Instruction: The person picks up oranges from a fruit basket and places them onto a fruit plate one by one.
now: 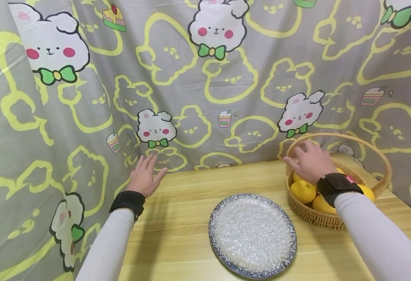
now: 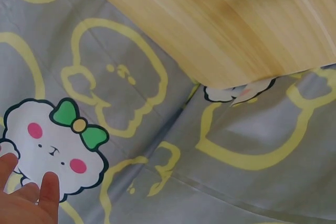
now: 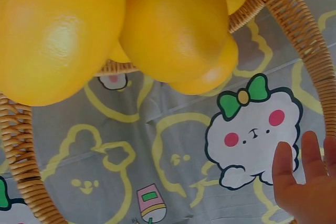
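Observation:
A wicker basket (image 1: 317, 218) with a tall arched handle (image 1: 346, 136) stands at the right and holds several round yellow-orange fruits (image 1: 303, 191). Over the basket is my right hand (image 1: 312, 162), its thumb and fingers extended close to the left side of the handle. In the right wrist view, smooth fruits (image 3: 176, 24) fill the top, and the fingertips (image 3: 283, 156) overlap the curtain beside the handle, holding nothing. My left hand (image 1: 145, 177) is raised over the table's back left, fingers spread and holding nothing. Only its fingertips (image 2: 50, 187) show in the left wrist view.
A round speckled plate (image 1: 252, 236) with a dark blue rim lies on the light wood table (image 1: 184, 218), left of the basket. Behind and on both sides hangs a grey curtain (image 1: 184, 93) with cartoon bears and yellow outlines, meeting the table's edges.

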A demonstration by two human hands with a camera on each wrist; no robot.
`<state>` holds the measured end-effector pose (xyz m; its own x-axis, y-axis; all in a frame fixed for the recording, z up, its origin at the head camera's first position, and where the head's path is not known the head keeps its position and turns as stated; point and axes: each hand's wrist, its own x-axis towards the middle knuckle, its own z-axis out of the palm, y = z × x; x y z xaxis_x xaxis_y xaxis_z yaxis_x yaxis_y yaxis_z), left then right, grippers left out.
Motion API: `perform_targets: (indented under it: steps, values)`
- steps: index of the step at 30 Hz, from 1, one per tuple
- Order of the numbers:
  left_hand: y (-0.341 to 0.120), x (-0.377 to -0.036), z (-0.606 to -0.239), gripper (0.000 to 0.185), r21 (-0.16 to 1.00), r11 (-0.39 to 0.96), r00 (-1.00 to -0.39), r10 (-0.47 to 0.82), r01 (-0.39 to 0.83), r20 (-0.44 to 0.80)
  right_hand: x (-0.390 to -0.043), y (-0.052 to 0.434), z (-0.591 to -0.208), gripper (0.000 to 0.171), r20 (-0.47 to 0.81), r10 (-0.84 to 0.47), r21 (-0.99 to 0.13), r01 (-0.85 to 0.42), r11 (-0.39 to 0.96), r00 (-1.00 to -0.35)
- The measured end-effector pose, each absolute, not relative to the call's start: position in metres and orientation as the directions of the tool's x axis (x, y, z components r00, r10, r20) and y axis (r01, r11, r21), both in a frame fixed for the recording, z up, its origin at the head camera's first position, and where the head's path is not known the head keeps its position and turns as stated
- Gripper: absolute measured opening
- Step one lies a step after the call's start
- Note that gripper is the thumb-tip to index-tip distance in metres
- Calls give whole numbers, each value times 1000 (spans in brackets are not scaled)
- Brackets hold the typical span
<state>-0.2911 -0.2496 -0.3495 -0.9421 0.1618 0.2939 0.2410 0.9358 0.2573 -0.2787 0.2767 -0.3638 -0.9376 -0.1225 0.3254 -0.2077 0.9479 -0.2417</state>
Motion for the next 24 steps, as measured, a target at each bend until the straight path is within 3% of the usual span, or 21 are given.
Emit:
perform_targets:
  steps: [14,24]
  values:
    - [-252,-294,-366,73,264,928,-941,184,261,285,-276,298,-374,72,200,-135,-199,-176,964,-970]
    - [-248,-289,-373,70,304,919,-952,176,250,250,-272,303,-389,58,180,-116,-173,-147,974,-977]
